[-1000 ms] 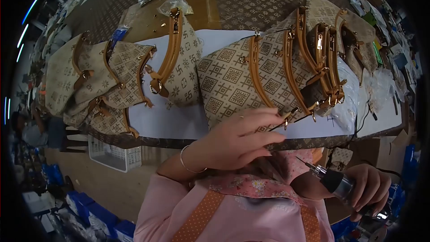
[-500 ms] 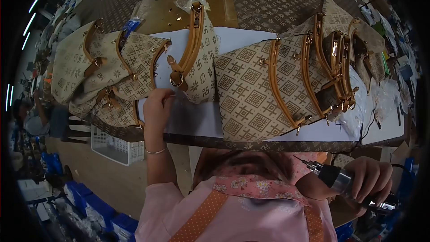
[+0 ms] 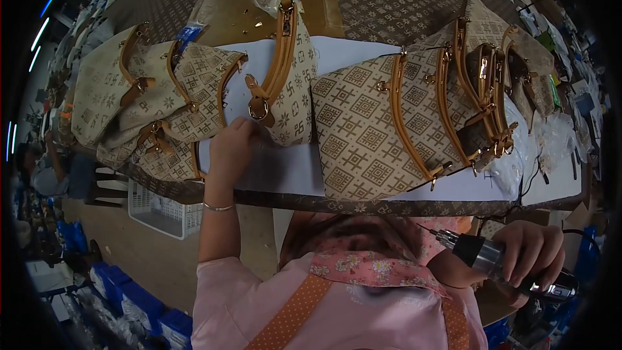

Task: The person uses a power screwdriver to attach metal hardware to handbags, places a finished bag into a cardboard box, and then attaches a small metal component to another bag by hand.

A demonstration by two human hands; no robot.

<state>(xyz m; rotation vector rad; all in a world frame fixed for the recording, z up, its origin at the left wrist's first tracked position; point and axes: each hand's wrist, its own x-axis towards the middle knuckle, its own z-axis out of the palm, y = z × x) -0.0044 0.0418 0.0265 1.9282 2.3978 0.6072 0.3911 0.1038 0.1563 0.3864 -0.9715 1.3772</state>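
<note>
My right hand [image 3: 532,253] is wrapped round an electric screwdriver [image 3: 483,256], whose thin bit points up and left in front of the table edge. My left hand [image 3: 233,149], with a bracelet on its wrist, is over the white sheet [image 3: 282,172]. Its fingers are curled in at the lower left edge of a small patterned handbag [image 3: 295,94], just below a tan strap tab with a metal ring [image 3: 259,110]. Whatever lies between those fingertips is hidden.
Patterned bags with tan trim [image 3: 172,91] are piled on the left, and more bags [image 3: 372,129] lie in a row to the right. Behind them, a brown board [image 3: 311,10] carries small metal parts and a plastic bag [image 3: 275,0]. A white basket [image 3: 159,210] stands below the table.
My left hand has moved slightly up and right, closer to the handbag's strap tab. The right hand still holds the screwdriver in nearly the same place. The view has shifted a little.
</note>
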